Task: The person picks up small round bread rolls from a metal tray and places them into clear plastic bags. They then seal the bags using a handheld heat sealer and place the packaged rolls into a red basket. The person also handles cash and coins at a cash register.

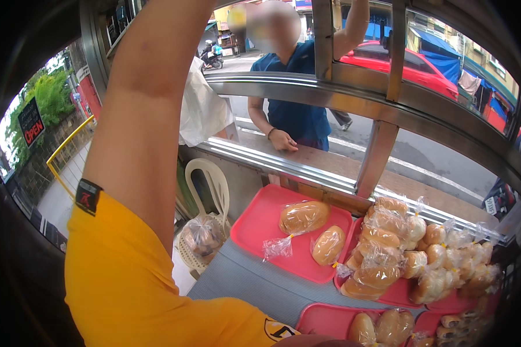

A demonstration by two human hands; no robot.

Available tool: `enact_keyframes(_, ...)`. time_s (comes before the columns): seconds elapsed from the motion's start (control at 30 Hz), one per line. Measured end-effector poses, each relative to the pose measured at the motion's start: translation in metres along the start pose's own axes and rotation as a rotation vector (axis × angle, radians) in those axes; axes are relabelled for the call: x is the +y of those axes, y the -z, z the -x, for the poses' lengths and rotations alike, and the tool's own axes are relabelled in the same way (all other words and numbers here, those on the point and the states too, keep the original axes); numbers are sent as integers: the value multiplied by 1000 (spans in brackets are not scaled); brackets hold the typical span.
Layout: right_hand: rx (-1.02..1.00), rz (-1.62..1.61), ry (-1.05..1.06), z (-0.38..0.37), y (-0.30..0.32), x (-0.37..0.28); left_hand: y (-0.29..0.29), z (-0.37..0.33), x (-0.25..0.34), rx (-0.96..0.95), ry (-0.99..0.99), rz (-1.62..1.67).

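Red plastic trays (255, 228) line our side of a street-side bread counter, flat and shallow-lipped, resting on a ribbed grey surface (255, 283) with a bare strip along its near edge. Our left arm (145, 115), in a yellow sleeve (121, 277), rises steeply past the steel window frame (307, 87). Our left hand lies beyond the top edge of the picture, so we cannot tell how it is closed or what it has hold of. Our right hand is out of view as well.

A crumpled white plastic bag (202, 110) hangs just beside the raised arm, in the open window above the sill. What holds it up is cut off from view.

Two oval golden loaves (304, 217), each in clear film, lie on the nearest tray with room around them. To the right, bagged rolls (388, 248) are heaped tightly, touching one another and spilling over the tray rims.

Across the wooden ledge (341, 165) stands a customer in a blue shirt (298, 118), one hand (283, 140) resting on the wood. A white lattice-backed plastic chair (211, 179) below the sill carries another clear bag of bread (201, 236).
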State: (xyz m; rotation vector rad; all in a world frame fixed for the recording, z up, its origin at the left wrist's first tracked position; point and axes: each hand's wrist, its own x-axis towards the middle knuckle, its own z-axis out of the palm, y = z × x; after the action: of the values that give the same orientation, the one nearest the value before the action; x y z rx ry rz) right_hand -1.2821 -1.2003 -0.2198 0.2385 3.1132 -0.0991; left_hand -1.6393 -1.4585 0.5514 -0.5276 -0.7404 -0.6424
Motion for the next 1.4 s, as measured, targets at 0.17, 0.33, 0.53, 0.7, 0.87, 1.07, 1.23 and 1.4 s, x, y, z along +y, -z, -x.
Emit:
enact_keyframes(0.17,42,27,30,11,-18,7,119,48,41,-144,-204,-139)
enact_keyframes(0.33,110,122,6,24,-39,18,207,161,57,-352,167,-111)
enact_keyframes(0.53,198,257,90,42,-65,28,294,207,16,-409,725,-273)
enact_keyframes(0.7,269,425,154,53,-82,40,310,206,9,-423,740,-240)
enact_keyframes(0.87,220,230,131,49,-66,32,315,203,10,-370,795,-174)
enact_keyframes(1.07,105,-335,-66,22,2,-14,316,199,28,-327,939,-27)
enact_keyframes(1.23,126,-256,-75,10,-1,-13,314,193,37,-352,956,40)
enact_keyframes(1.4,125,-248,-86,11,1,-13,315,192,39,-338,938,32)
